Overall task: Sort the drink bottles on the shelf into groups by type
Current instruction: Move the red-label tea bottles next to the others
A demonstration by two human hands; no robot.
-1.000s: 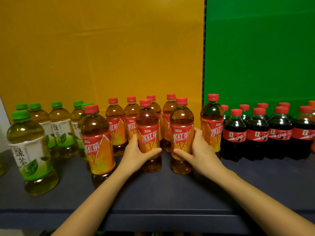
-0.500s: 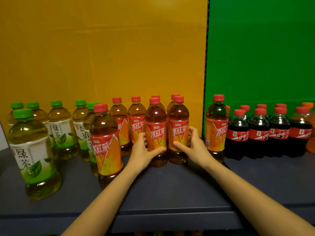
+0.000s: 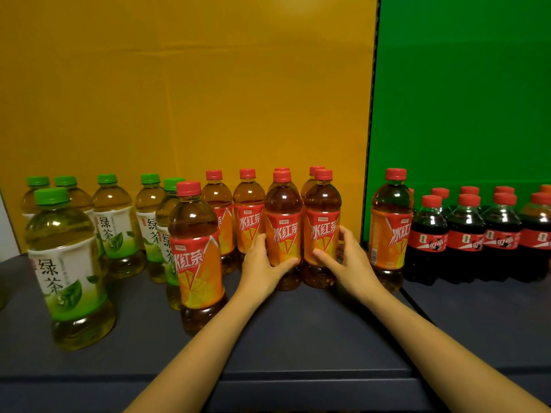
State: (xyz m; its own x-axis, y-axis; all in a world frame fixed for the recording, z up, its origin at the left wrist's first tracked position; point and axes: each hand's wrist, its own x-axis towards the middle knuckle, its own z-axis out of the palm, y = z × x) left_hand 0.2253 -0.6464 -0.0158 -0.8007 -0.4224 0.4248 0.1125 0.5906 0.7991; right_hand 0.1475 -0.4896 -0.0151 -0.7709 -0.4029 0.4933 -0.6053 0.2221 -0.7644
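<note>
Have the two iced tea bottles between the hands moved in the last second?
Yes. The two iced tea bottles went back, away from the shelf's front edge, and now stand tight against the red-capped row by the yellow backdrop.

Rear red tea bottles (image 3: 281,169) behind held pair: only caps show. Green tea bottle (image 3: 171,234) mostly covered by front red tea bottle (image 3: 196,254). Right hand (image 3: 353,263) fingers go behind bottle, tips hidden. Back row cola bottles (image 3: 469,190): caps only. Rightmost cola bottle (image 3: 539,234) cut by frame edge. Orange cap (image 3: 546,188) at right edge, bottle not visible. Both forearms cut at bottom edge. Small print on labels unreadable.
</note>
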